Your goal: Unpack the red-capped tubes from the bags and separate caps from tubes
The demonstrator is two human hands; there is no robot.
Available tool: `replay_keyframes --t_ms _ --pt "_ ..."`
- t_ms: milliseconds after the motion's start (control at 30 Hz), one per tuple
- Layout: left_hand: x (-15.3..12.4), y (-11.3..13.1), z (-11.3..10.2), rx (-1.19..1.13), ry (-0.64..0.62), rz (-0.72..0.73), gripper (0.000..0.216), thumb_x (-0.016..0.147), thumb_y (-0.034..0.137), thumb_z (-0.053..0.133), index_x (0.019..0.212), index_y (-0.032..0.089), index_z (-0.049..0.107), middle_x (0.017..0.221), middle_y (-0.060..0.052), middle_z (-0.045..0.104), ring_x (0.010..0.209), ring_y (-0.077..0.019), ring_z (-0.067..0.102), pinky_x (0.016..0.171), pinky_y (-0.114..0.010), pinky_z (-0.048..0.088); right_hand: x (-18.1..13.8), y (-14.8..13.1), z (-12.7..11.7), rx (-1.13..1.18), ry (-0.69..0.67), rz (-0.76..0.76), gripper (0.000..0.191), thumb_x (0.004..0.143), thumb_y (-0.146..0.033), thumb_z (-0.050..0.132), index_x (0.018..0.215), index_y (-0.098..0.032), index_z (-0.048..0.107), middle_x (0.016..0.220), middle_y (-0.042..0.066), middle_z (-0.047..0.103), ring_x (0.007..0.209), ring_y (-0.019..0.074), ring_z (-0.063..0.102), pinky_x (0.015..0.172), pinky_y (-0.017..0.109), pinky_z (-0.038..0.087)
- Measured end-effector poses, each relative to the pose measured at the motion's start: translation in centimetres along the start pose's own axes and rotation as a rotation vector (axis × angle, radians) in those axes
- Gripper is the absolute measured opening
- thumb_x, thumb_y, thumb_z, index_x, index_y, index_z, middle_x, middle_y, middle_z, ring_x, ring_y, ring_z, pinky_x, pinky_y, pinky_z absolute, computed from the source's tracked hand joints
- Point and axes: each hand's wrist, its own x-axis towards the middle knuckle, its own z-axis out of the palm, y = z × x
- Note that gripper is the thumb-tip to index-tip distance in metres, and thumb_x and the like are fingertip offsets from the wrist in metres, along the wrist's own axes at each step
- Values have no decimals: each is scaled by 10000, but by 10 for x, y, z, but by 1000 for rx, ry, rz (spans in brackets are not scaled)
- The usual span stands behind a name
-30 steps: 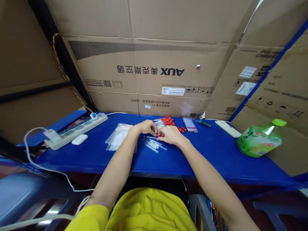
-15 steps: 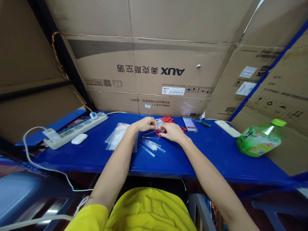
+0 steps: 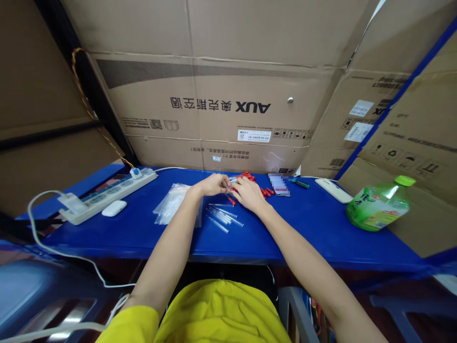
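Observation:
My left hand is closed in a pinch above the table, its fingertips almost meeting those of my right hand. The right hand's fingers are bent together too. Whatever sits between the fingertips is too small and hidden to name. Just below them lies a red rubber bulb with a thin stem. Clear thin tubes are scattered nearer to me. Behind the hands lie droppers with red bulbs, partly covered by my right hand. Loose red bulbs rest to its right.
Clear plastic bags lie beside my left forearm. A power strip and a white case are on the left. To the right are a phone, a green-handled tool, a white device and a green bottle. Cardboard walls the back.
My right hand has shifted slightly up and left, closer to my left hand, uncovering more red bulbs on its right. The whole view has moved slightly; the loose tubes lie as before.

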Motion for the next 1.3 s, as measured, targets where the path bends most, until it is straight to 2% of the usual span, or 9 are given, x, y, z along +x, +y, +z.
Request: replay_keyframes --t_ms 67,133,233,367,500,833,1000,1133,1300 --pt "1 6 0 59 19 53 168 882 273 625 990 146 637 821 -66 757 749 -176 705 719 -262 524 1 2 -1 0 32 30 335 1084 -364 435 1212 -171 677 1230 157 682 1185 276 560 988 362 443" --pt "2 12 2 175 32 116 212 948 319 540 945 144 661 830 -72 751 743 -175 680 734 -267 511 2 5 -2 -3 57 66 338 1090 -351 407 1194 -156 663 1218 161 692 1176 278 571 989 358 433" --pt "6 19 8 304 82 192 291 1001 318 447 949 153 682 984 -95 769 872 -190 688 827 -269 499 1 8 -3 -2 60 115 345 1096 -349 367 1187 -155 636 1200 157 698 1128 269 603 908 327 447" --pt "10 25 19 392 132 162 333 1041 339 395 1094 201 694 1165 -86 763 1045 -214 694 905 -268 482 -1 11 -2 -12 57 162 320 1089 -317 347 1190 -157 605 1205 159 693 1106 262 620 833 304 454" --pt "10 31 25 469 149 141 359 1061 350 364 1171 220 680 1141 -78 765 1018 -213 702 888 -269 479 -1 12 -2 -26 39 206 269 1066 -293 393 1183 -150 588 1209 163 690 1112 269 626 816 303 464" --pt "12 30 25 442 186 214 365 1081 406 353 1120 240 676 1107 -58 770 996 -211 705 816 -255 447 5 16 1 42 54 214 249 1062 -242 361 1155 -148 572 1178 166 683 1075 269 626 887 324 451" --pt "10 30 26 496 287 206 398 1089 442 338 1108 242 681 1047 -61 764 960 -221 700 789 -276 437 -3 37 1 245 132 47 268 1029 -187 344 1157 -159 577 1172 133 674 1071 236 618 936 309 441" --pt "7 33 26 492 368 277 303 1072 403 424 1160 252 671 1136 -43 752 1027 -213 682 819 -276 436 -9 49 -3 385 182 65 286 1069 -293 366 1195 -180 597 1190 108 699 1071 220 643 910 290 437" --pt "6 39 29 498 368 284 294 1065 390 442 1175 228 660 1148 -64 731 1026 -215 673 858 -291 454 -10 50 -7 338 123 151 316 1088 -397 389 1138 -217 644 1050 73 763 974 222 690 809 272 409"
